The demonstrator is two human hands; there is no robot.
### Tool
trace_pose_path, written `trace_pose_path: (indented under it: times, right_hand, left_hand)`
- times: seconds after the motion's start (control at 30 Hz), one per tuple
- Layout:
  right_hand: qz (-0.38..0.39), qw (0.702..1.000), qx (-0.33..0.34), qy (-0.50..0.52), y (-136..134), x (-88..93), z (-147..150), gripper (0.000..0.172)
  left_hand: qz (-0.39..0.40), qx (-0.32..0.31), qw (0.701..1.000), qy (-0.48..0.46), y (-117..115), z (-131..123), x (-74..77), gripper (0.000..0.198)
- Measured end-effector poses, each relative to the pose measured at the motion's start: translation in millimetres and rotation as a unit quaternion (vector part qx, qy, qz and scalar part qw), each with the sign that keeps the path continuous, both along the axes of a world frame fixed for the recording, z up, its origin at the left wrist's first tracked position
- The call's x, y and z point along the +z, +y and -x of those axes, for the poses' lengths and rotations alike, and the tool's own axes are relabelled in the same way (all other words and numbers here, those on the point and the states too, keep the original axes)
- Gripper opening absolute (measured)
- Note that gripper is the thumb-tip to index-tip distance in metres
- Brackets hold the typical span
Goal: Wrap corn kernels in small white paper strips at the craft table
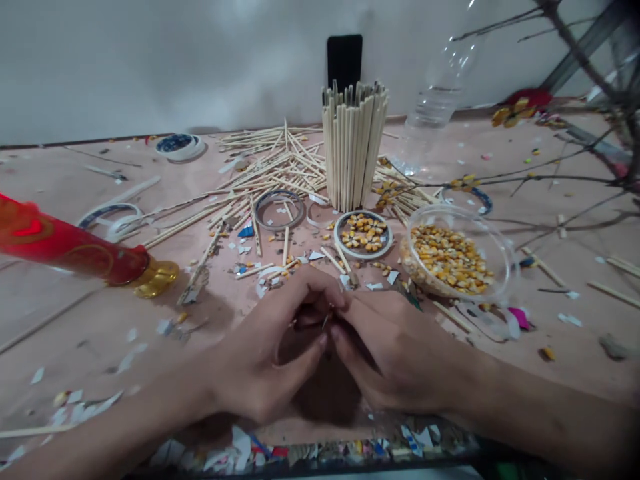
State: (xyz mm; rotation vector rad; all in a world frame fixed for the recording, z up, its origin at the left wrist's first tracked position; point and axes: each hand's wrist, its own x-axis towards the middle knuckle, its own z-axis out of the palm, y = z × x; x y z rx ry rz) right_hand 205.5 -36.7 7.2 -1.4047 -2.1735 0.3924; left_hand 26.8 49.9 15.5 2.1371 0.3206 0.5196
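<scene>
Close together over the near part of the table, my left hand (255, 360) and my right hand (400, 347) meet at the fingertips. Both are closed in a pinch around a tiny thin sliver (325, 321), too small to name. Just beyond my fingers, a round lid-like ring (341, 251) holds flower shapes made of corn kernels (363, 231). A clear plastic tub (511, 261) of loose corn kernels (450, 260) stands beyond my right hand.
A container of upright wooden sticks (353, 150) stands before a black phone (345, 57), with loose sticks (280, 170) around it. Left lies a red tube with a gold end (156, 277). Tape rolls (180, 147), a clear bottle (435, 103), branches (550, 177) and paper scraps surround them.
</scene>
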Motion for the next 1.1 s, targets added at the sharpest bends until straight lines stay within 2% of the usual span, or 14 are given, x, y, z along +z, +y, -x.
trace_pose_path:
  times: [0.17, 0.27, 0.33, 0.47, 0.57, 0.73, 0.87, 0.93, 1.03, 1.1]
  right_hand:
    - [0.048, 0.999, -0.023, -0.004, 0.2, 1.9, 1.4, 0.031]
    - [0.060, 0.998, -0.034, -0.008, 0.4, 1.4, 2.7, 0.024]
    - [0.055, 0.998, -0.029, -0.005, 0.4, -1.1, 3.6, 0.023]
    - [0.013, 0.999, -0.037, 0.011, -1.1, -8.3, 6.0, 0.029]
    - [-0.021, 0.998, -0.048, 0.032, -3.1, -12.7, 7.9, 0.029]
    - [-0.032, 0.993, -0.044, 0.103, -2.8, -11.9, 9.8, 0.015]
    - [-0.024, 0.984, -0.048, 0.167, -0.4, -9.3, 10.7, 0.009]
    - [-0.007, 0.979, -0.060, 0.195, -0.5, -11.5, 10.1, 0.011]
    - [0.038, 0.971, -0.079, 0.223, -1.0, -17.6, 8.0, 0.035]
    - [0.072, 0.967, -0.069, 0.235, 1.0, -21.2, 6.5, 0.037]
  left_hand:
    - [-0.039, -0.007, 0.999, 0.006, -1.2, -1.6, -3.5, 0.015]
    - [-0.108, -0.015, 0.994, 0.014, 0.5, 0.3, -5.6, 0.019]
    - [-0.170, 0.005, 0.985, 0.018, 2.5, 0.4, -5.4, 0.022]
    - [-0.302, 0.028, 0.953, 0.009, 6.6, -3.1, -2.4, 0.012]
    - [-0.382, 0.017, 0.924, 0.015, 8.6, -5.9, -4.8, 0.016]
    - [-0.454, 0.025, 0.890, -0.007, 9.3, -7.0, -12.8, 0.022]
    - [-0.497, 0.050, 0.866, -0.026, 6.6, -5.7, -10.5, 0.028]
    - [-0.517, 0.052, 0.854, -0.034, 4.9, -4.8, -7.8, 0.032]
    - [-0.539, 0.049, 0.839, -0.057, 3.6, -3.3, -3.4, 0.037]
    - [-0.546, 0.058, 0.832, -0.080, 4.1, -2.8, -1.0, 0.037]
